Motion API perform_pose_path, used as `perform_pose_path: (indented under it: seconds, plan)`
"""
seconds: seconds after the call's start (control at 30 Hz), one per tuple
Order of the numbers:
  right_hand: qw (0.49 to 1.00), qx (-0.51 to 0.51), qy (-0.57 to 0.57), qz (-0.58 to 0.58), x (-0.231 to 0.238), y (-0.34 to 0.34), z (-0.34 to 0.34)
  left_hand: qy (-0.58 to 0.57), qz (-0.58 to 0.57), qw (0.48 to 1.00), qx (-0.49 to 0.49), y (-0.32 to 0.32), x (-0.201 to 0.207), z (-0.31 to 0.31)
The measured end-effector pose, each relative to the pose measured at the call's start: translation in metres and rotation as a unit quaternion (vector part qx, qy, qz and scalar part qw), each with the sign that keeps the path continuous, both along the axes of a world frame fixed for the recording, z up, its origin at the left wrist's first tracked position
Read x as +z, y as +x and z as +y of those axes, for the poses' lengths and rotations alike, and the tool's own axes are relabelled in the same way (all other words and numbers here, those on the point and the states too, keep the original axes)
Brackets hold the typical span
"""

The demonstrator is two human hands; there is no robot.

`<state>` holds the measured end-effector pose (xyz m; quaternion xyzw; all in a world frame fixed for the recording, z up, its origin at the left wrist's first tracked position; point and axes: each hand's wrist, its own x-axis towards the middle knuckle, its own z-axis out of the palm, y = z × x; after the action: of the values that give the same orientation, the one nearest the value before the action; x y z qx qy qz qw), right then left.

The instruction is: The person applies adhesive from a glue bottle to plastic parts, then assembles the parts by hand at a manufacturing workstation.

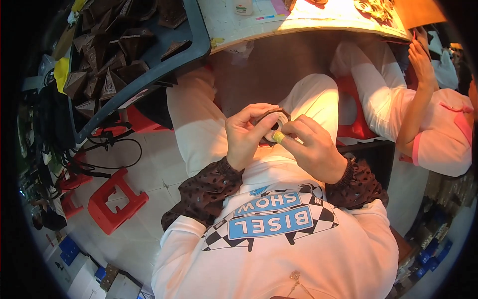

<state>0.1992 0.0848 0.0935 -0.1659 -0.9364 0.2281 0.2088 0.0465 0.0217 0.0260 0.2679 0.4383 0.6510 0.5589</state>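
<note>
Above my lap, my left hand is closed around a small dark brown angular piece with a pale ring showing on its face. A dark round opening sits at the middle of the ring. From the other side, my right hand has its fingers bent and pressed at the ring's edge. Yellow wrapping covers the tip of one right-hand digit. Whether the right fingers pinch anything small is hidden. Dark patterned sleeve covers reach both wrists.
A dark tray at upper left holds several brown faceted pieces. Ahead stands a table with a white bottle. A red stool and black cables are at left. Another person sits at right.
</note>
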Motion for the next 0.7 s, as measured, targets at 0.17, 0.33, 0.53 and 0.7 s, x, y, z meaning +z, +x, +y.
perform_pose_path:
  seconds: [0.17, 0.33, 0.53, 0.7]
  plan:
    - [0.998, -0.05, -0.036, 0.034, 0.006, 0.004, 0.001, -0.008, 0.016, 0.999, 0.029, 0.005, 0.005, 0.002]
    - [0.961, -0.186, -0.2, 0.035, -0.003, 0.01, 0.004, -0.004, 0.067, 0.997, 0.038, 0.003, 0.01, -0.001]
    - [0.943, -0.144, -0.299, 0.018, -0.012, -0.001, 0.013, 0.048, 0.183, 0.981, 0.041, 0.001, 0.008, -0.002]
    - [0.942, -0.128, -0.308, 0.044, -0.021, -0.002, 0.019, 0.075, 0.184, 0.979, 0.041, 0.002, 0.012, -0.004]
